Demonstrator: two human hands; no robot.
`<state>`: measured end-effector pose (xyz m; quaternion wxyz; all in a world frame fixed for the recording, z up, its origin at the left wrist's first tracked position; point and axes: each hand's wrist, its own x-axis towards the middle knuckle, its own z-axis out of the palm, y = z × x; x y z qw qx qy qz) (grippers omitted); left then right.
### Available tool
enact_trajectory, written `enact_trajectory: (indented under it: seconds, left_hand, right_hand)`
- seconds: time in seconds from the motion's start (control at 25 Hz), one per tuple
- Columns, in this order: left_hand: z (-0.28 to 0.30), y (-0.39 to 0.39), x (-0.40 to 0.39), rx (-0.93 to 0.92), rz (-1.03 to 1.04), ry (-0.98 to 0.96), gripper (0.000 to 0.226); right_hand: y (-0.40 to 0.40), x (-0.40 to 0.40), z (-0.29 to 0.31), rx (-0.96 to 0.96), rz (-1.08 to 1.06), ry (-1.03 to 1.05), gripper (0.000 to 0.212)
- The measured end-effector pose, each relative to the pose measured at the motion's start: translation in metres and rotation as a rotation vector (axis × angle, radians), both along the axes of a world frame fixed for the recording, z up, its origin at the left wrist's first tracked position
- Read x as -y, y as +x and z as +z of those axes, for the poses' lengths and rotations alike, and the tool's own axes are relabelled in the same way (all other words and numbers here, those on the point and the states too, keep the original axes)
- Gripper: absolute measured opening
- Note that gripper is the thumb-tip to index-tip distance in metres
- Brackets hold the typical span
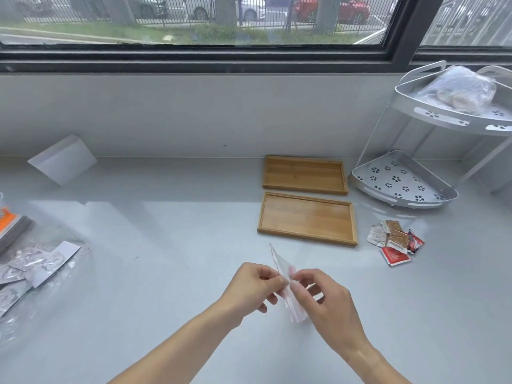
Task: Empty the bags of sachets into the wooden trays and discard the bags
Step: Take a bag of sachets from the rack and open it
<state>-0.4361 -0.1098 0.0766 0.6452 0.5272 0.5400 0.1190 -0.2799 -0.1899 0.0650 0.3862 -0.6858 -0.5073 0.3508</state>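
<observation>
We are holding a small clear plastic zip bag with a red strip [279, 266] between both hands, low in the middle of the view, above the pale grey table [171, 245]. Our left hand [253, 286] is pinching the bag's edge between thumb and curled fingers, and our right hand [318, 297] is pinching it from the other side, the fingers bent round the thin plastic. The bag is standing nearly on edge, one corner pointing up toward the trays; whether anything is inside it we cannot tell.

Just beyond the bag, two shallow rectangular wooden trays are lying side by side, the nearer tray [307, 218] close to our hands and the farther tray [304, 174] behind it near the wall. To the right of the nearer tray, a small heap of red, brown and silver sachets [394, 242] is resting directly on the table.

Farther right, a white two-tier metal corner rack with flower cut-outs [401, 178] is standing in the corner, carrying a crumpled clear plastic bag [457, 90] on its upper shelf. At the left edge, a large clear plastic bag of silver sachets [36, 267] is lying flat, and a white folded card [62, 159] is leaning by the wall.
</observation>
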Motion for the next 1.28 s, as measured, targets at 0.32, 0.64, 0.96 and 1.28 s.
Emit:
enact_trajectory:
  seconds: [0.32, 0.64, 0.96, 1.28]
  left_hand:
    - [-0.004, 0.002, 0.001, -0.090, -0.120, 0.110, 0.022]
    - [-0.009, 0.005, -0.004, -0.011, -0.162, 0.098, 0.021]
    - [-0.009, 0.004, -0.010, 0.094, -0.185, 0.052, 0.022]
    - [-0.011, 0.006, -0.007, 0.114, -0.203, 0.101, 0.016]
  right_hand:
    - [0.003, -0.026, 0.018, -0.306, -0.005, -0.372, 0.019]
    - [0.013, -0.038, 0.025, -0.330, 0.039, -0.475, 0.017]
    - [0.019, -0.042, 0.021, -0.330, 0.051, -0.442, 0.015]
    - [0.013, -0.037, 0.019, -0.220, 0.056, -0.417, 0.018]
